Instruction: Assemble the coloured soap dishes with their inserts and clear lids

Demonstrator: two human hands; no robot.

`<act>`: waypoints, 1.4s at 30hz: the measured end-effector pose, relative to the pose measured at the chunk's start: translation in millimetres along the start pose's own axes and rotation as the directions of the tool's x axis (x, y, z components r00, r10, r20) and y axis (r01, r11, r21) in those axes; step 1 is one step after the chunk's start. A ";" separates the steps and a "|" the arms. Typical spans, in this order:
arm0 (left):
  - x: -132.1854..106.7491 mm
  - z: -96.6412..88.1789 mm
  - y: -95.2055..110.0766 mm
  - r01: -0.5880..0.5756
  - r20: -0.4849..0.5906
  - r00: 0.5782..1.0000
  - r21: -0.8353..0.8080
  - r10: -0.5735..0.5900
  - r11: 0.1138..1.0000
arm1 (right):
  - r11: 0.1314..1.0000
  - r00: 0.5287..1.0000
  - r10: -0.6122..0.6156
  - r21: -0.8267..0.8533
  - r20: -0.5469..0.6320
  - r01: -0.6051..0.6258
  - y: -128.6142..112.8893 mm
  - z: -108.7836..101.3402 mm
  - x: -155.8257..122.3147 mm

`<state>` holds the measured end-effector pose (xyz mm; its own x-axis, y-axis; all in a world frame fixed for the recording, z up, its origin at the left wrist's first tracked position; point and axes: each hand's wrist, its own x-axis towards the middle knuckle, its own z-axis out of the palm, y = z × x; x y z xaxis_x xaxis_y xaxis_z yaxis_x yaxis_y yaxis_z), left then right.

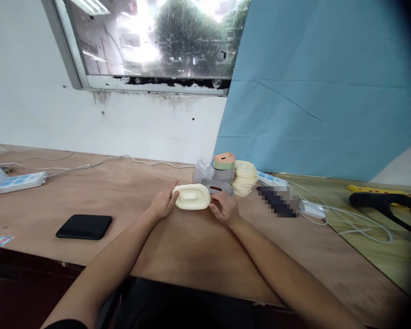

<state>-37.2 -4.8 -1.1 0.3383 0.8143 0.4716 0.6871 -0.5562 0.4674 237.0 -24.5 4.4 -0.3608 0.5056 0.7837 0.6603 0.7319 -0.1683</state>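
Between my two hands is a pale yellow oval plastic lid [192,197] with a raised bar in its middle. My left hand [164,202] grips its left end, thumb and fingers closed on the rim. At the right end, my right hand [225,208] pinches the edge. Just behind the lid lies a grey plastic piece with a slot [219,186]. Beyond it stand stacked containers in grey, green and peach [223,165], the peach one on top. A stack of several pale yellow lids [245,178] rises to their right.
A clear plastic bag [203,170] sits left of the containers. A black phone-like slab [84,227] lies at left on the wooden table [192,256]. Power strips [17,183], white cables, a white adapter [312,209] and a black-handled tool [380,201] lie farther out.
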 end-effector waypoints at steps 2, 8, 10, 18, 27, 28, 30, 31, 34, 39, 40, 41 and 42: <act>0.0 0.3 2.0 0.014 0.086 0.996 0.021 -0.016 1.000 | 0.998 0.997 0.034 -0.043 -0.063 -0.037 6.1 -8.8 -4.3; 1.5 6.4 11.4 -0.116 0.355 0.932 0.088 0.077 0.989 | 0.955 0.964 0.221 -0.166 -0.144 -0.244 33.4 -28.8 -15.6; 1.8 9.9 14.7 -0.123 0.373 0.926 0.139 0.063 0.983 | 0.947 0.956 0.274 -0.147 -0.100 -0.287 40.8 -26.9 -16.1; 0.0 11.1 16.2 -0.119 0.326 0.943 0.130 0.071 0.984 | 0.944 0.945 0.328 -0.048 0.014 -0.327 42.8 -6.8 -16.5; 1.8 10.2 12.1 -0.152 -0.031 0.988 -0.032 0.151 0.988 | 0.978 0.959 0.207 0.046 -0.196 -0.202 18.5 -19.8 -11.8; 1.2 9.0 13.2 -0.182 -0.094 0.980 -0.040 0.177 0.983 | 0.982 0.964 0.188 0.072 -0.189 -0.177 12.6 -18.5 -12.1; -0.9 6.4 16.5 -0.262 -0.165 0.954 -0.044 0.251 0.964 | 0.977 0.973 0.179 0.145 -0.147 -0.158 0.4 -11.9 -13.1; -2.5 5.1 18.6 -0.303 -0.165 0.942 -0.039 0.293 0.952 | 0.967 0.975 0.194 0.189 -0.107 -0.172 -5.5 -7.2 -13.4; -8.1 1.5 26.2 -0.337 -0.110 0.937 -0.040 0.331 0.941 | 0.908 0.952 0.306 0.307 -0.018 -0.286 -18.4 7.4 -11.4; -9.5 -1.1 32.9 -0.129 -0.031 0.992 -0.157 0.126 0.979 | 0.816 0.880 0.455 0.331 0.137 -0.474 -21.0 11.0 -4.9; -8.2 -0.2 32.5 -0.096 -0.011 0.995 -0.167 0.096 0.981 | 0.823 0.875 0.454 0.295 0.168 -0.485 -19.8 9.0 -4.4; -6.8 1.2 31.9 -0.069 0.007 0.997 -0.172 0.072 0.983 | 0.830 0.869 0.454 0.259 0.197 -0.493 -18.5 6.9 -4.2; -5.4 2.9 31.1 -0.047 0.022 0.998 -0.179 0.051 0.983 | 0.834 0.861 0.458 0.229 0.223 -0.503 -17.2 4.9 -4.2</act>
<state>-15.9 -26.0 8.7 0.3872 0.7880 0.4787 0.5440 -0.6144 0.5714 223.9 -37.0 1.1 -0.1554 0.8721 0.4641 0.5808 0.4607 -0.6711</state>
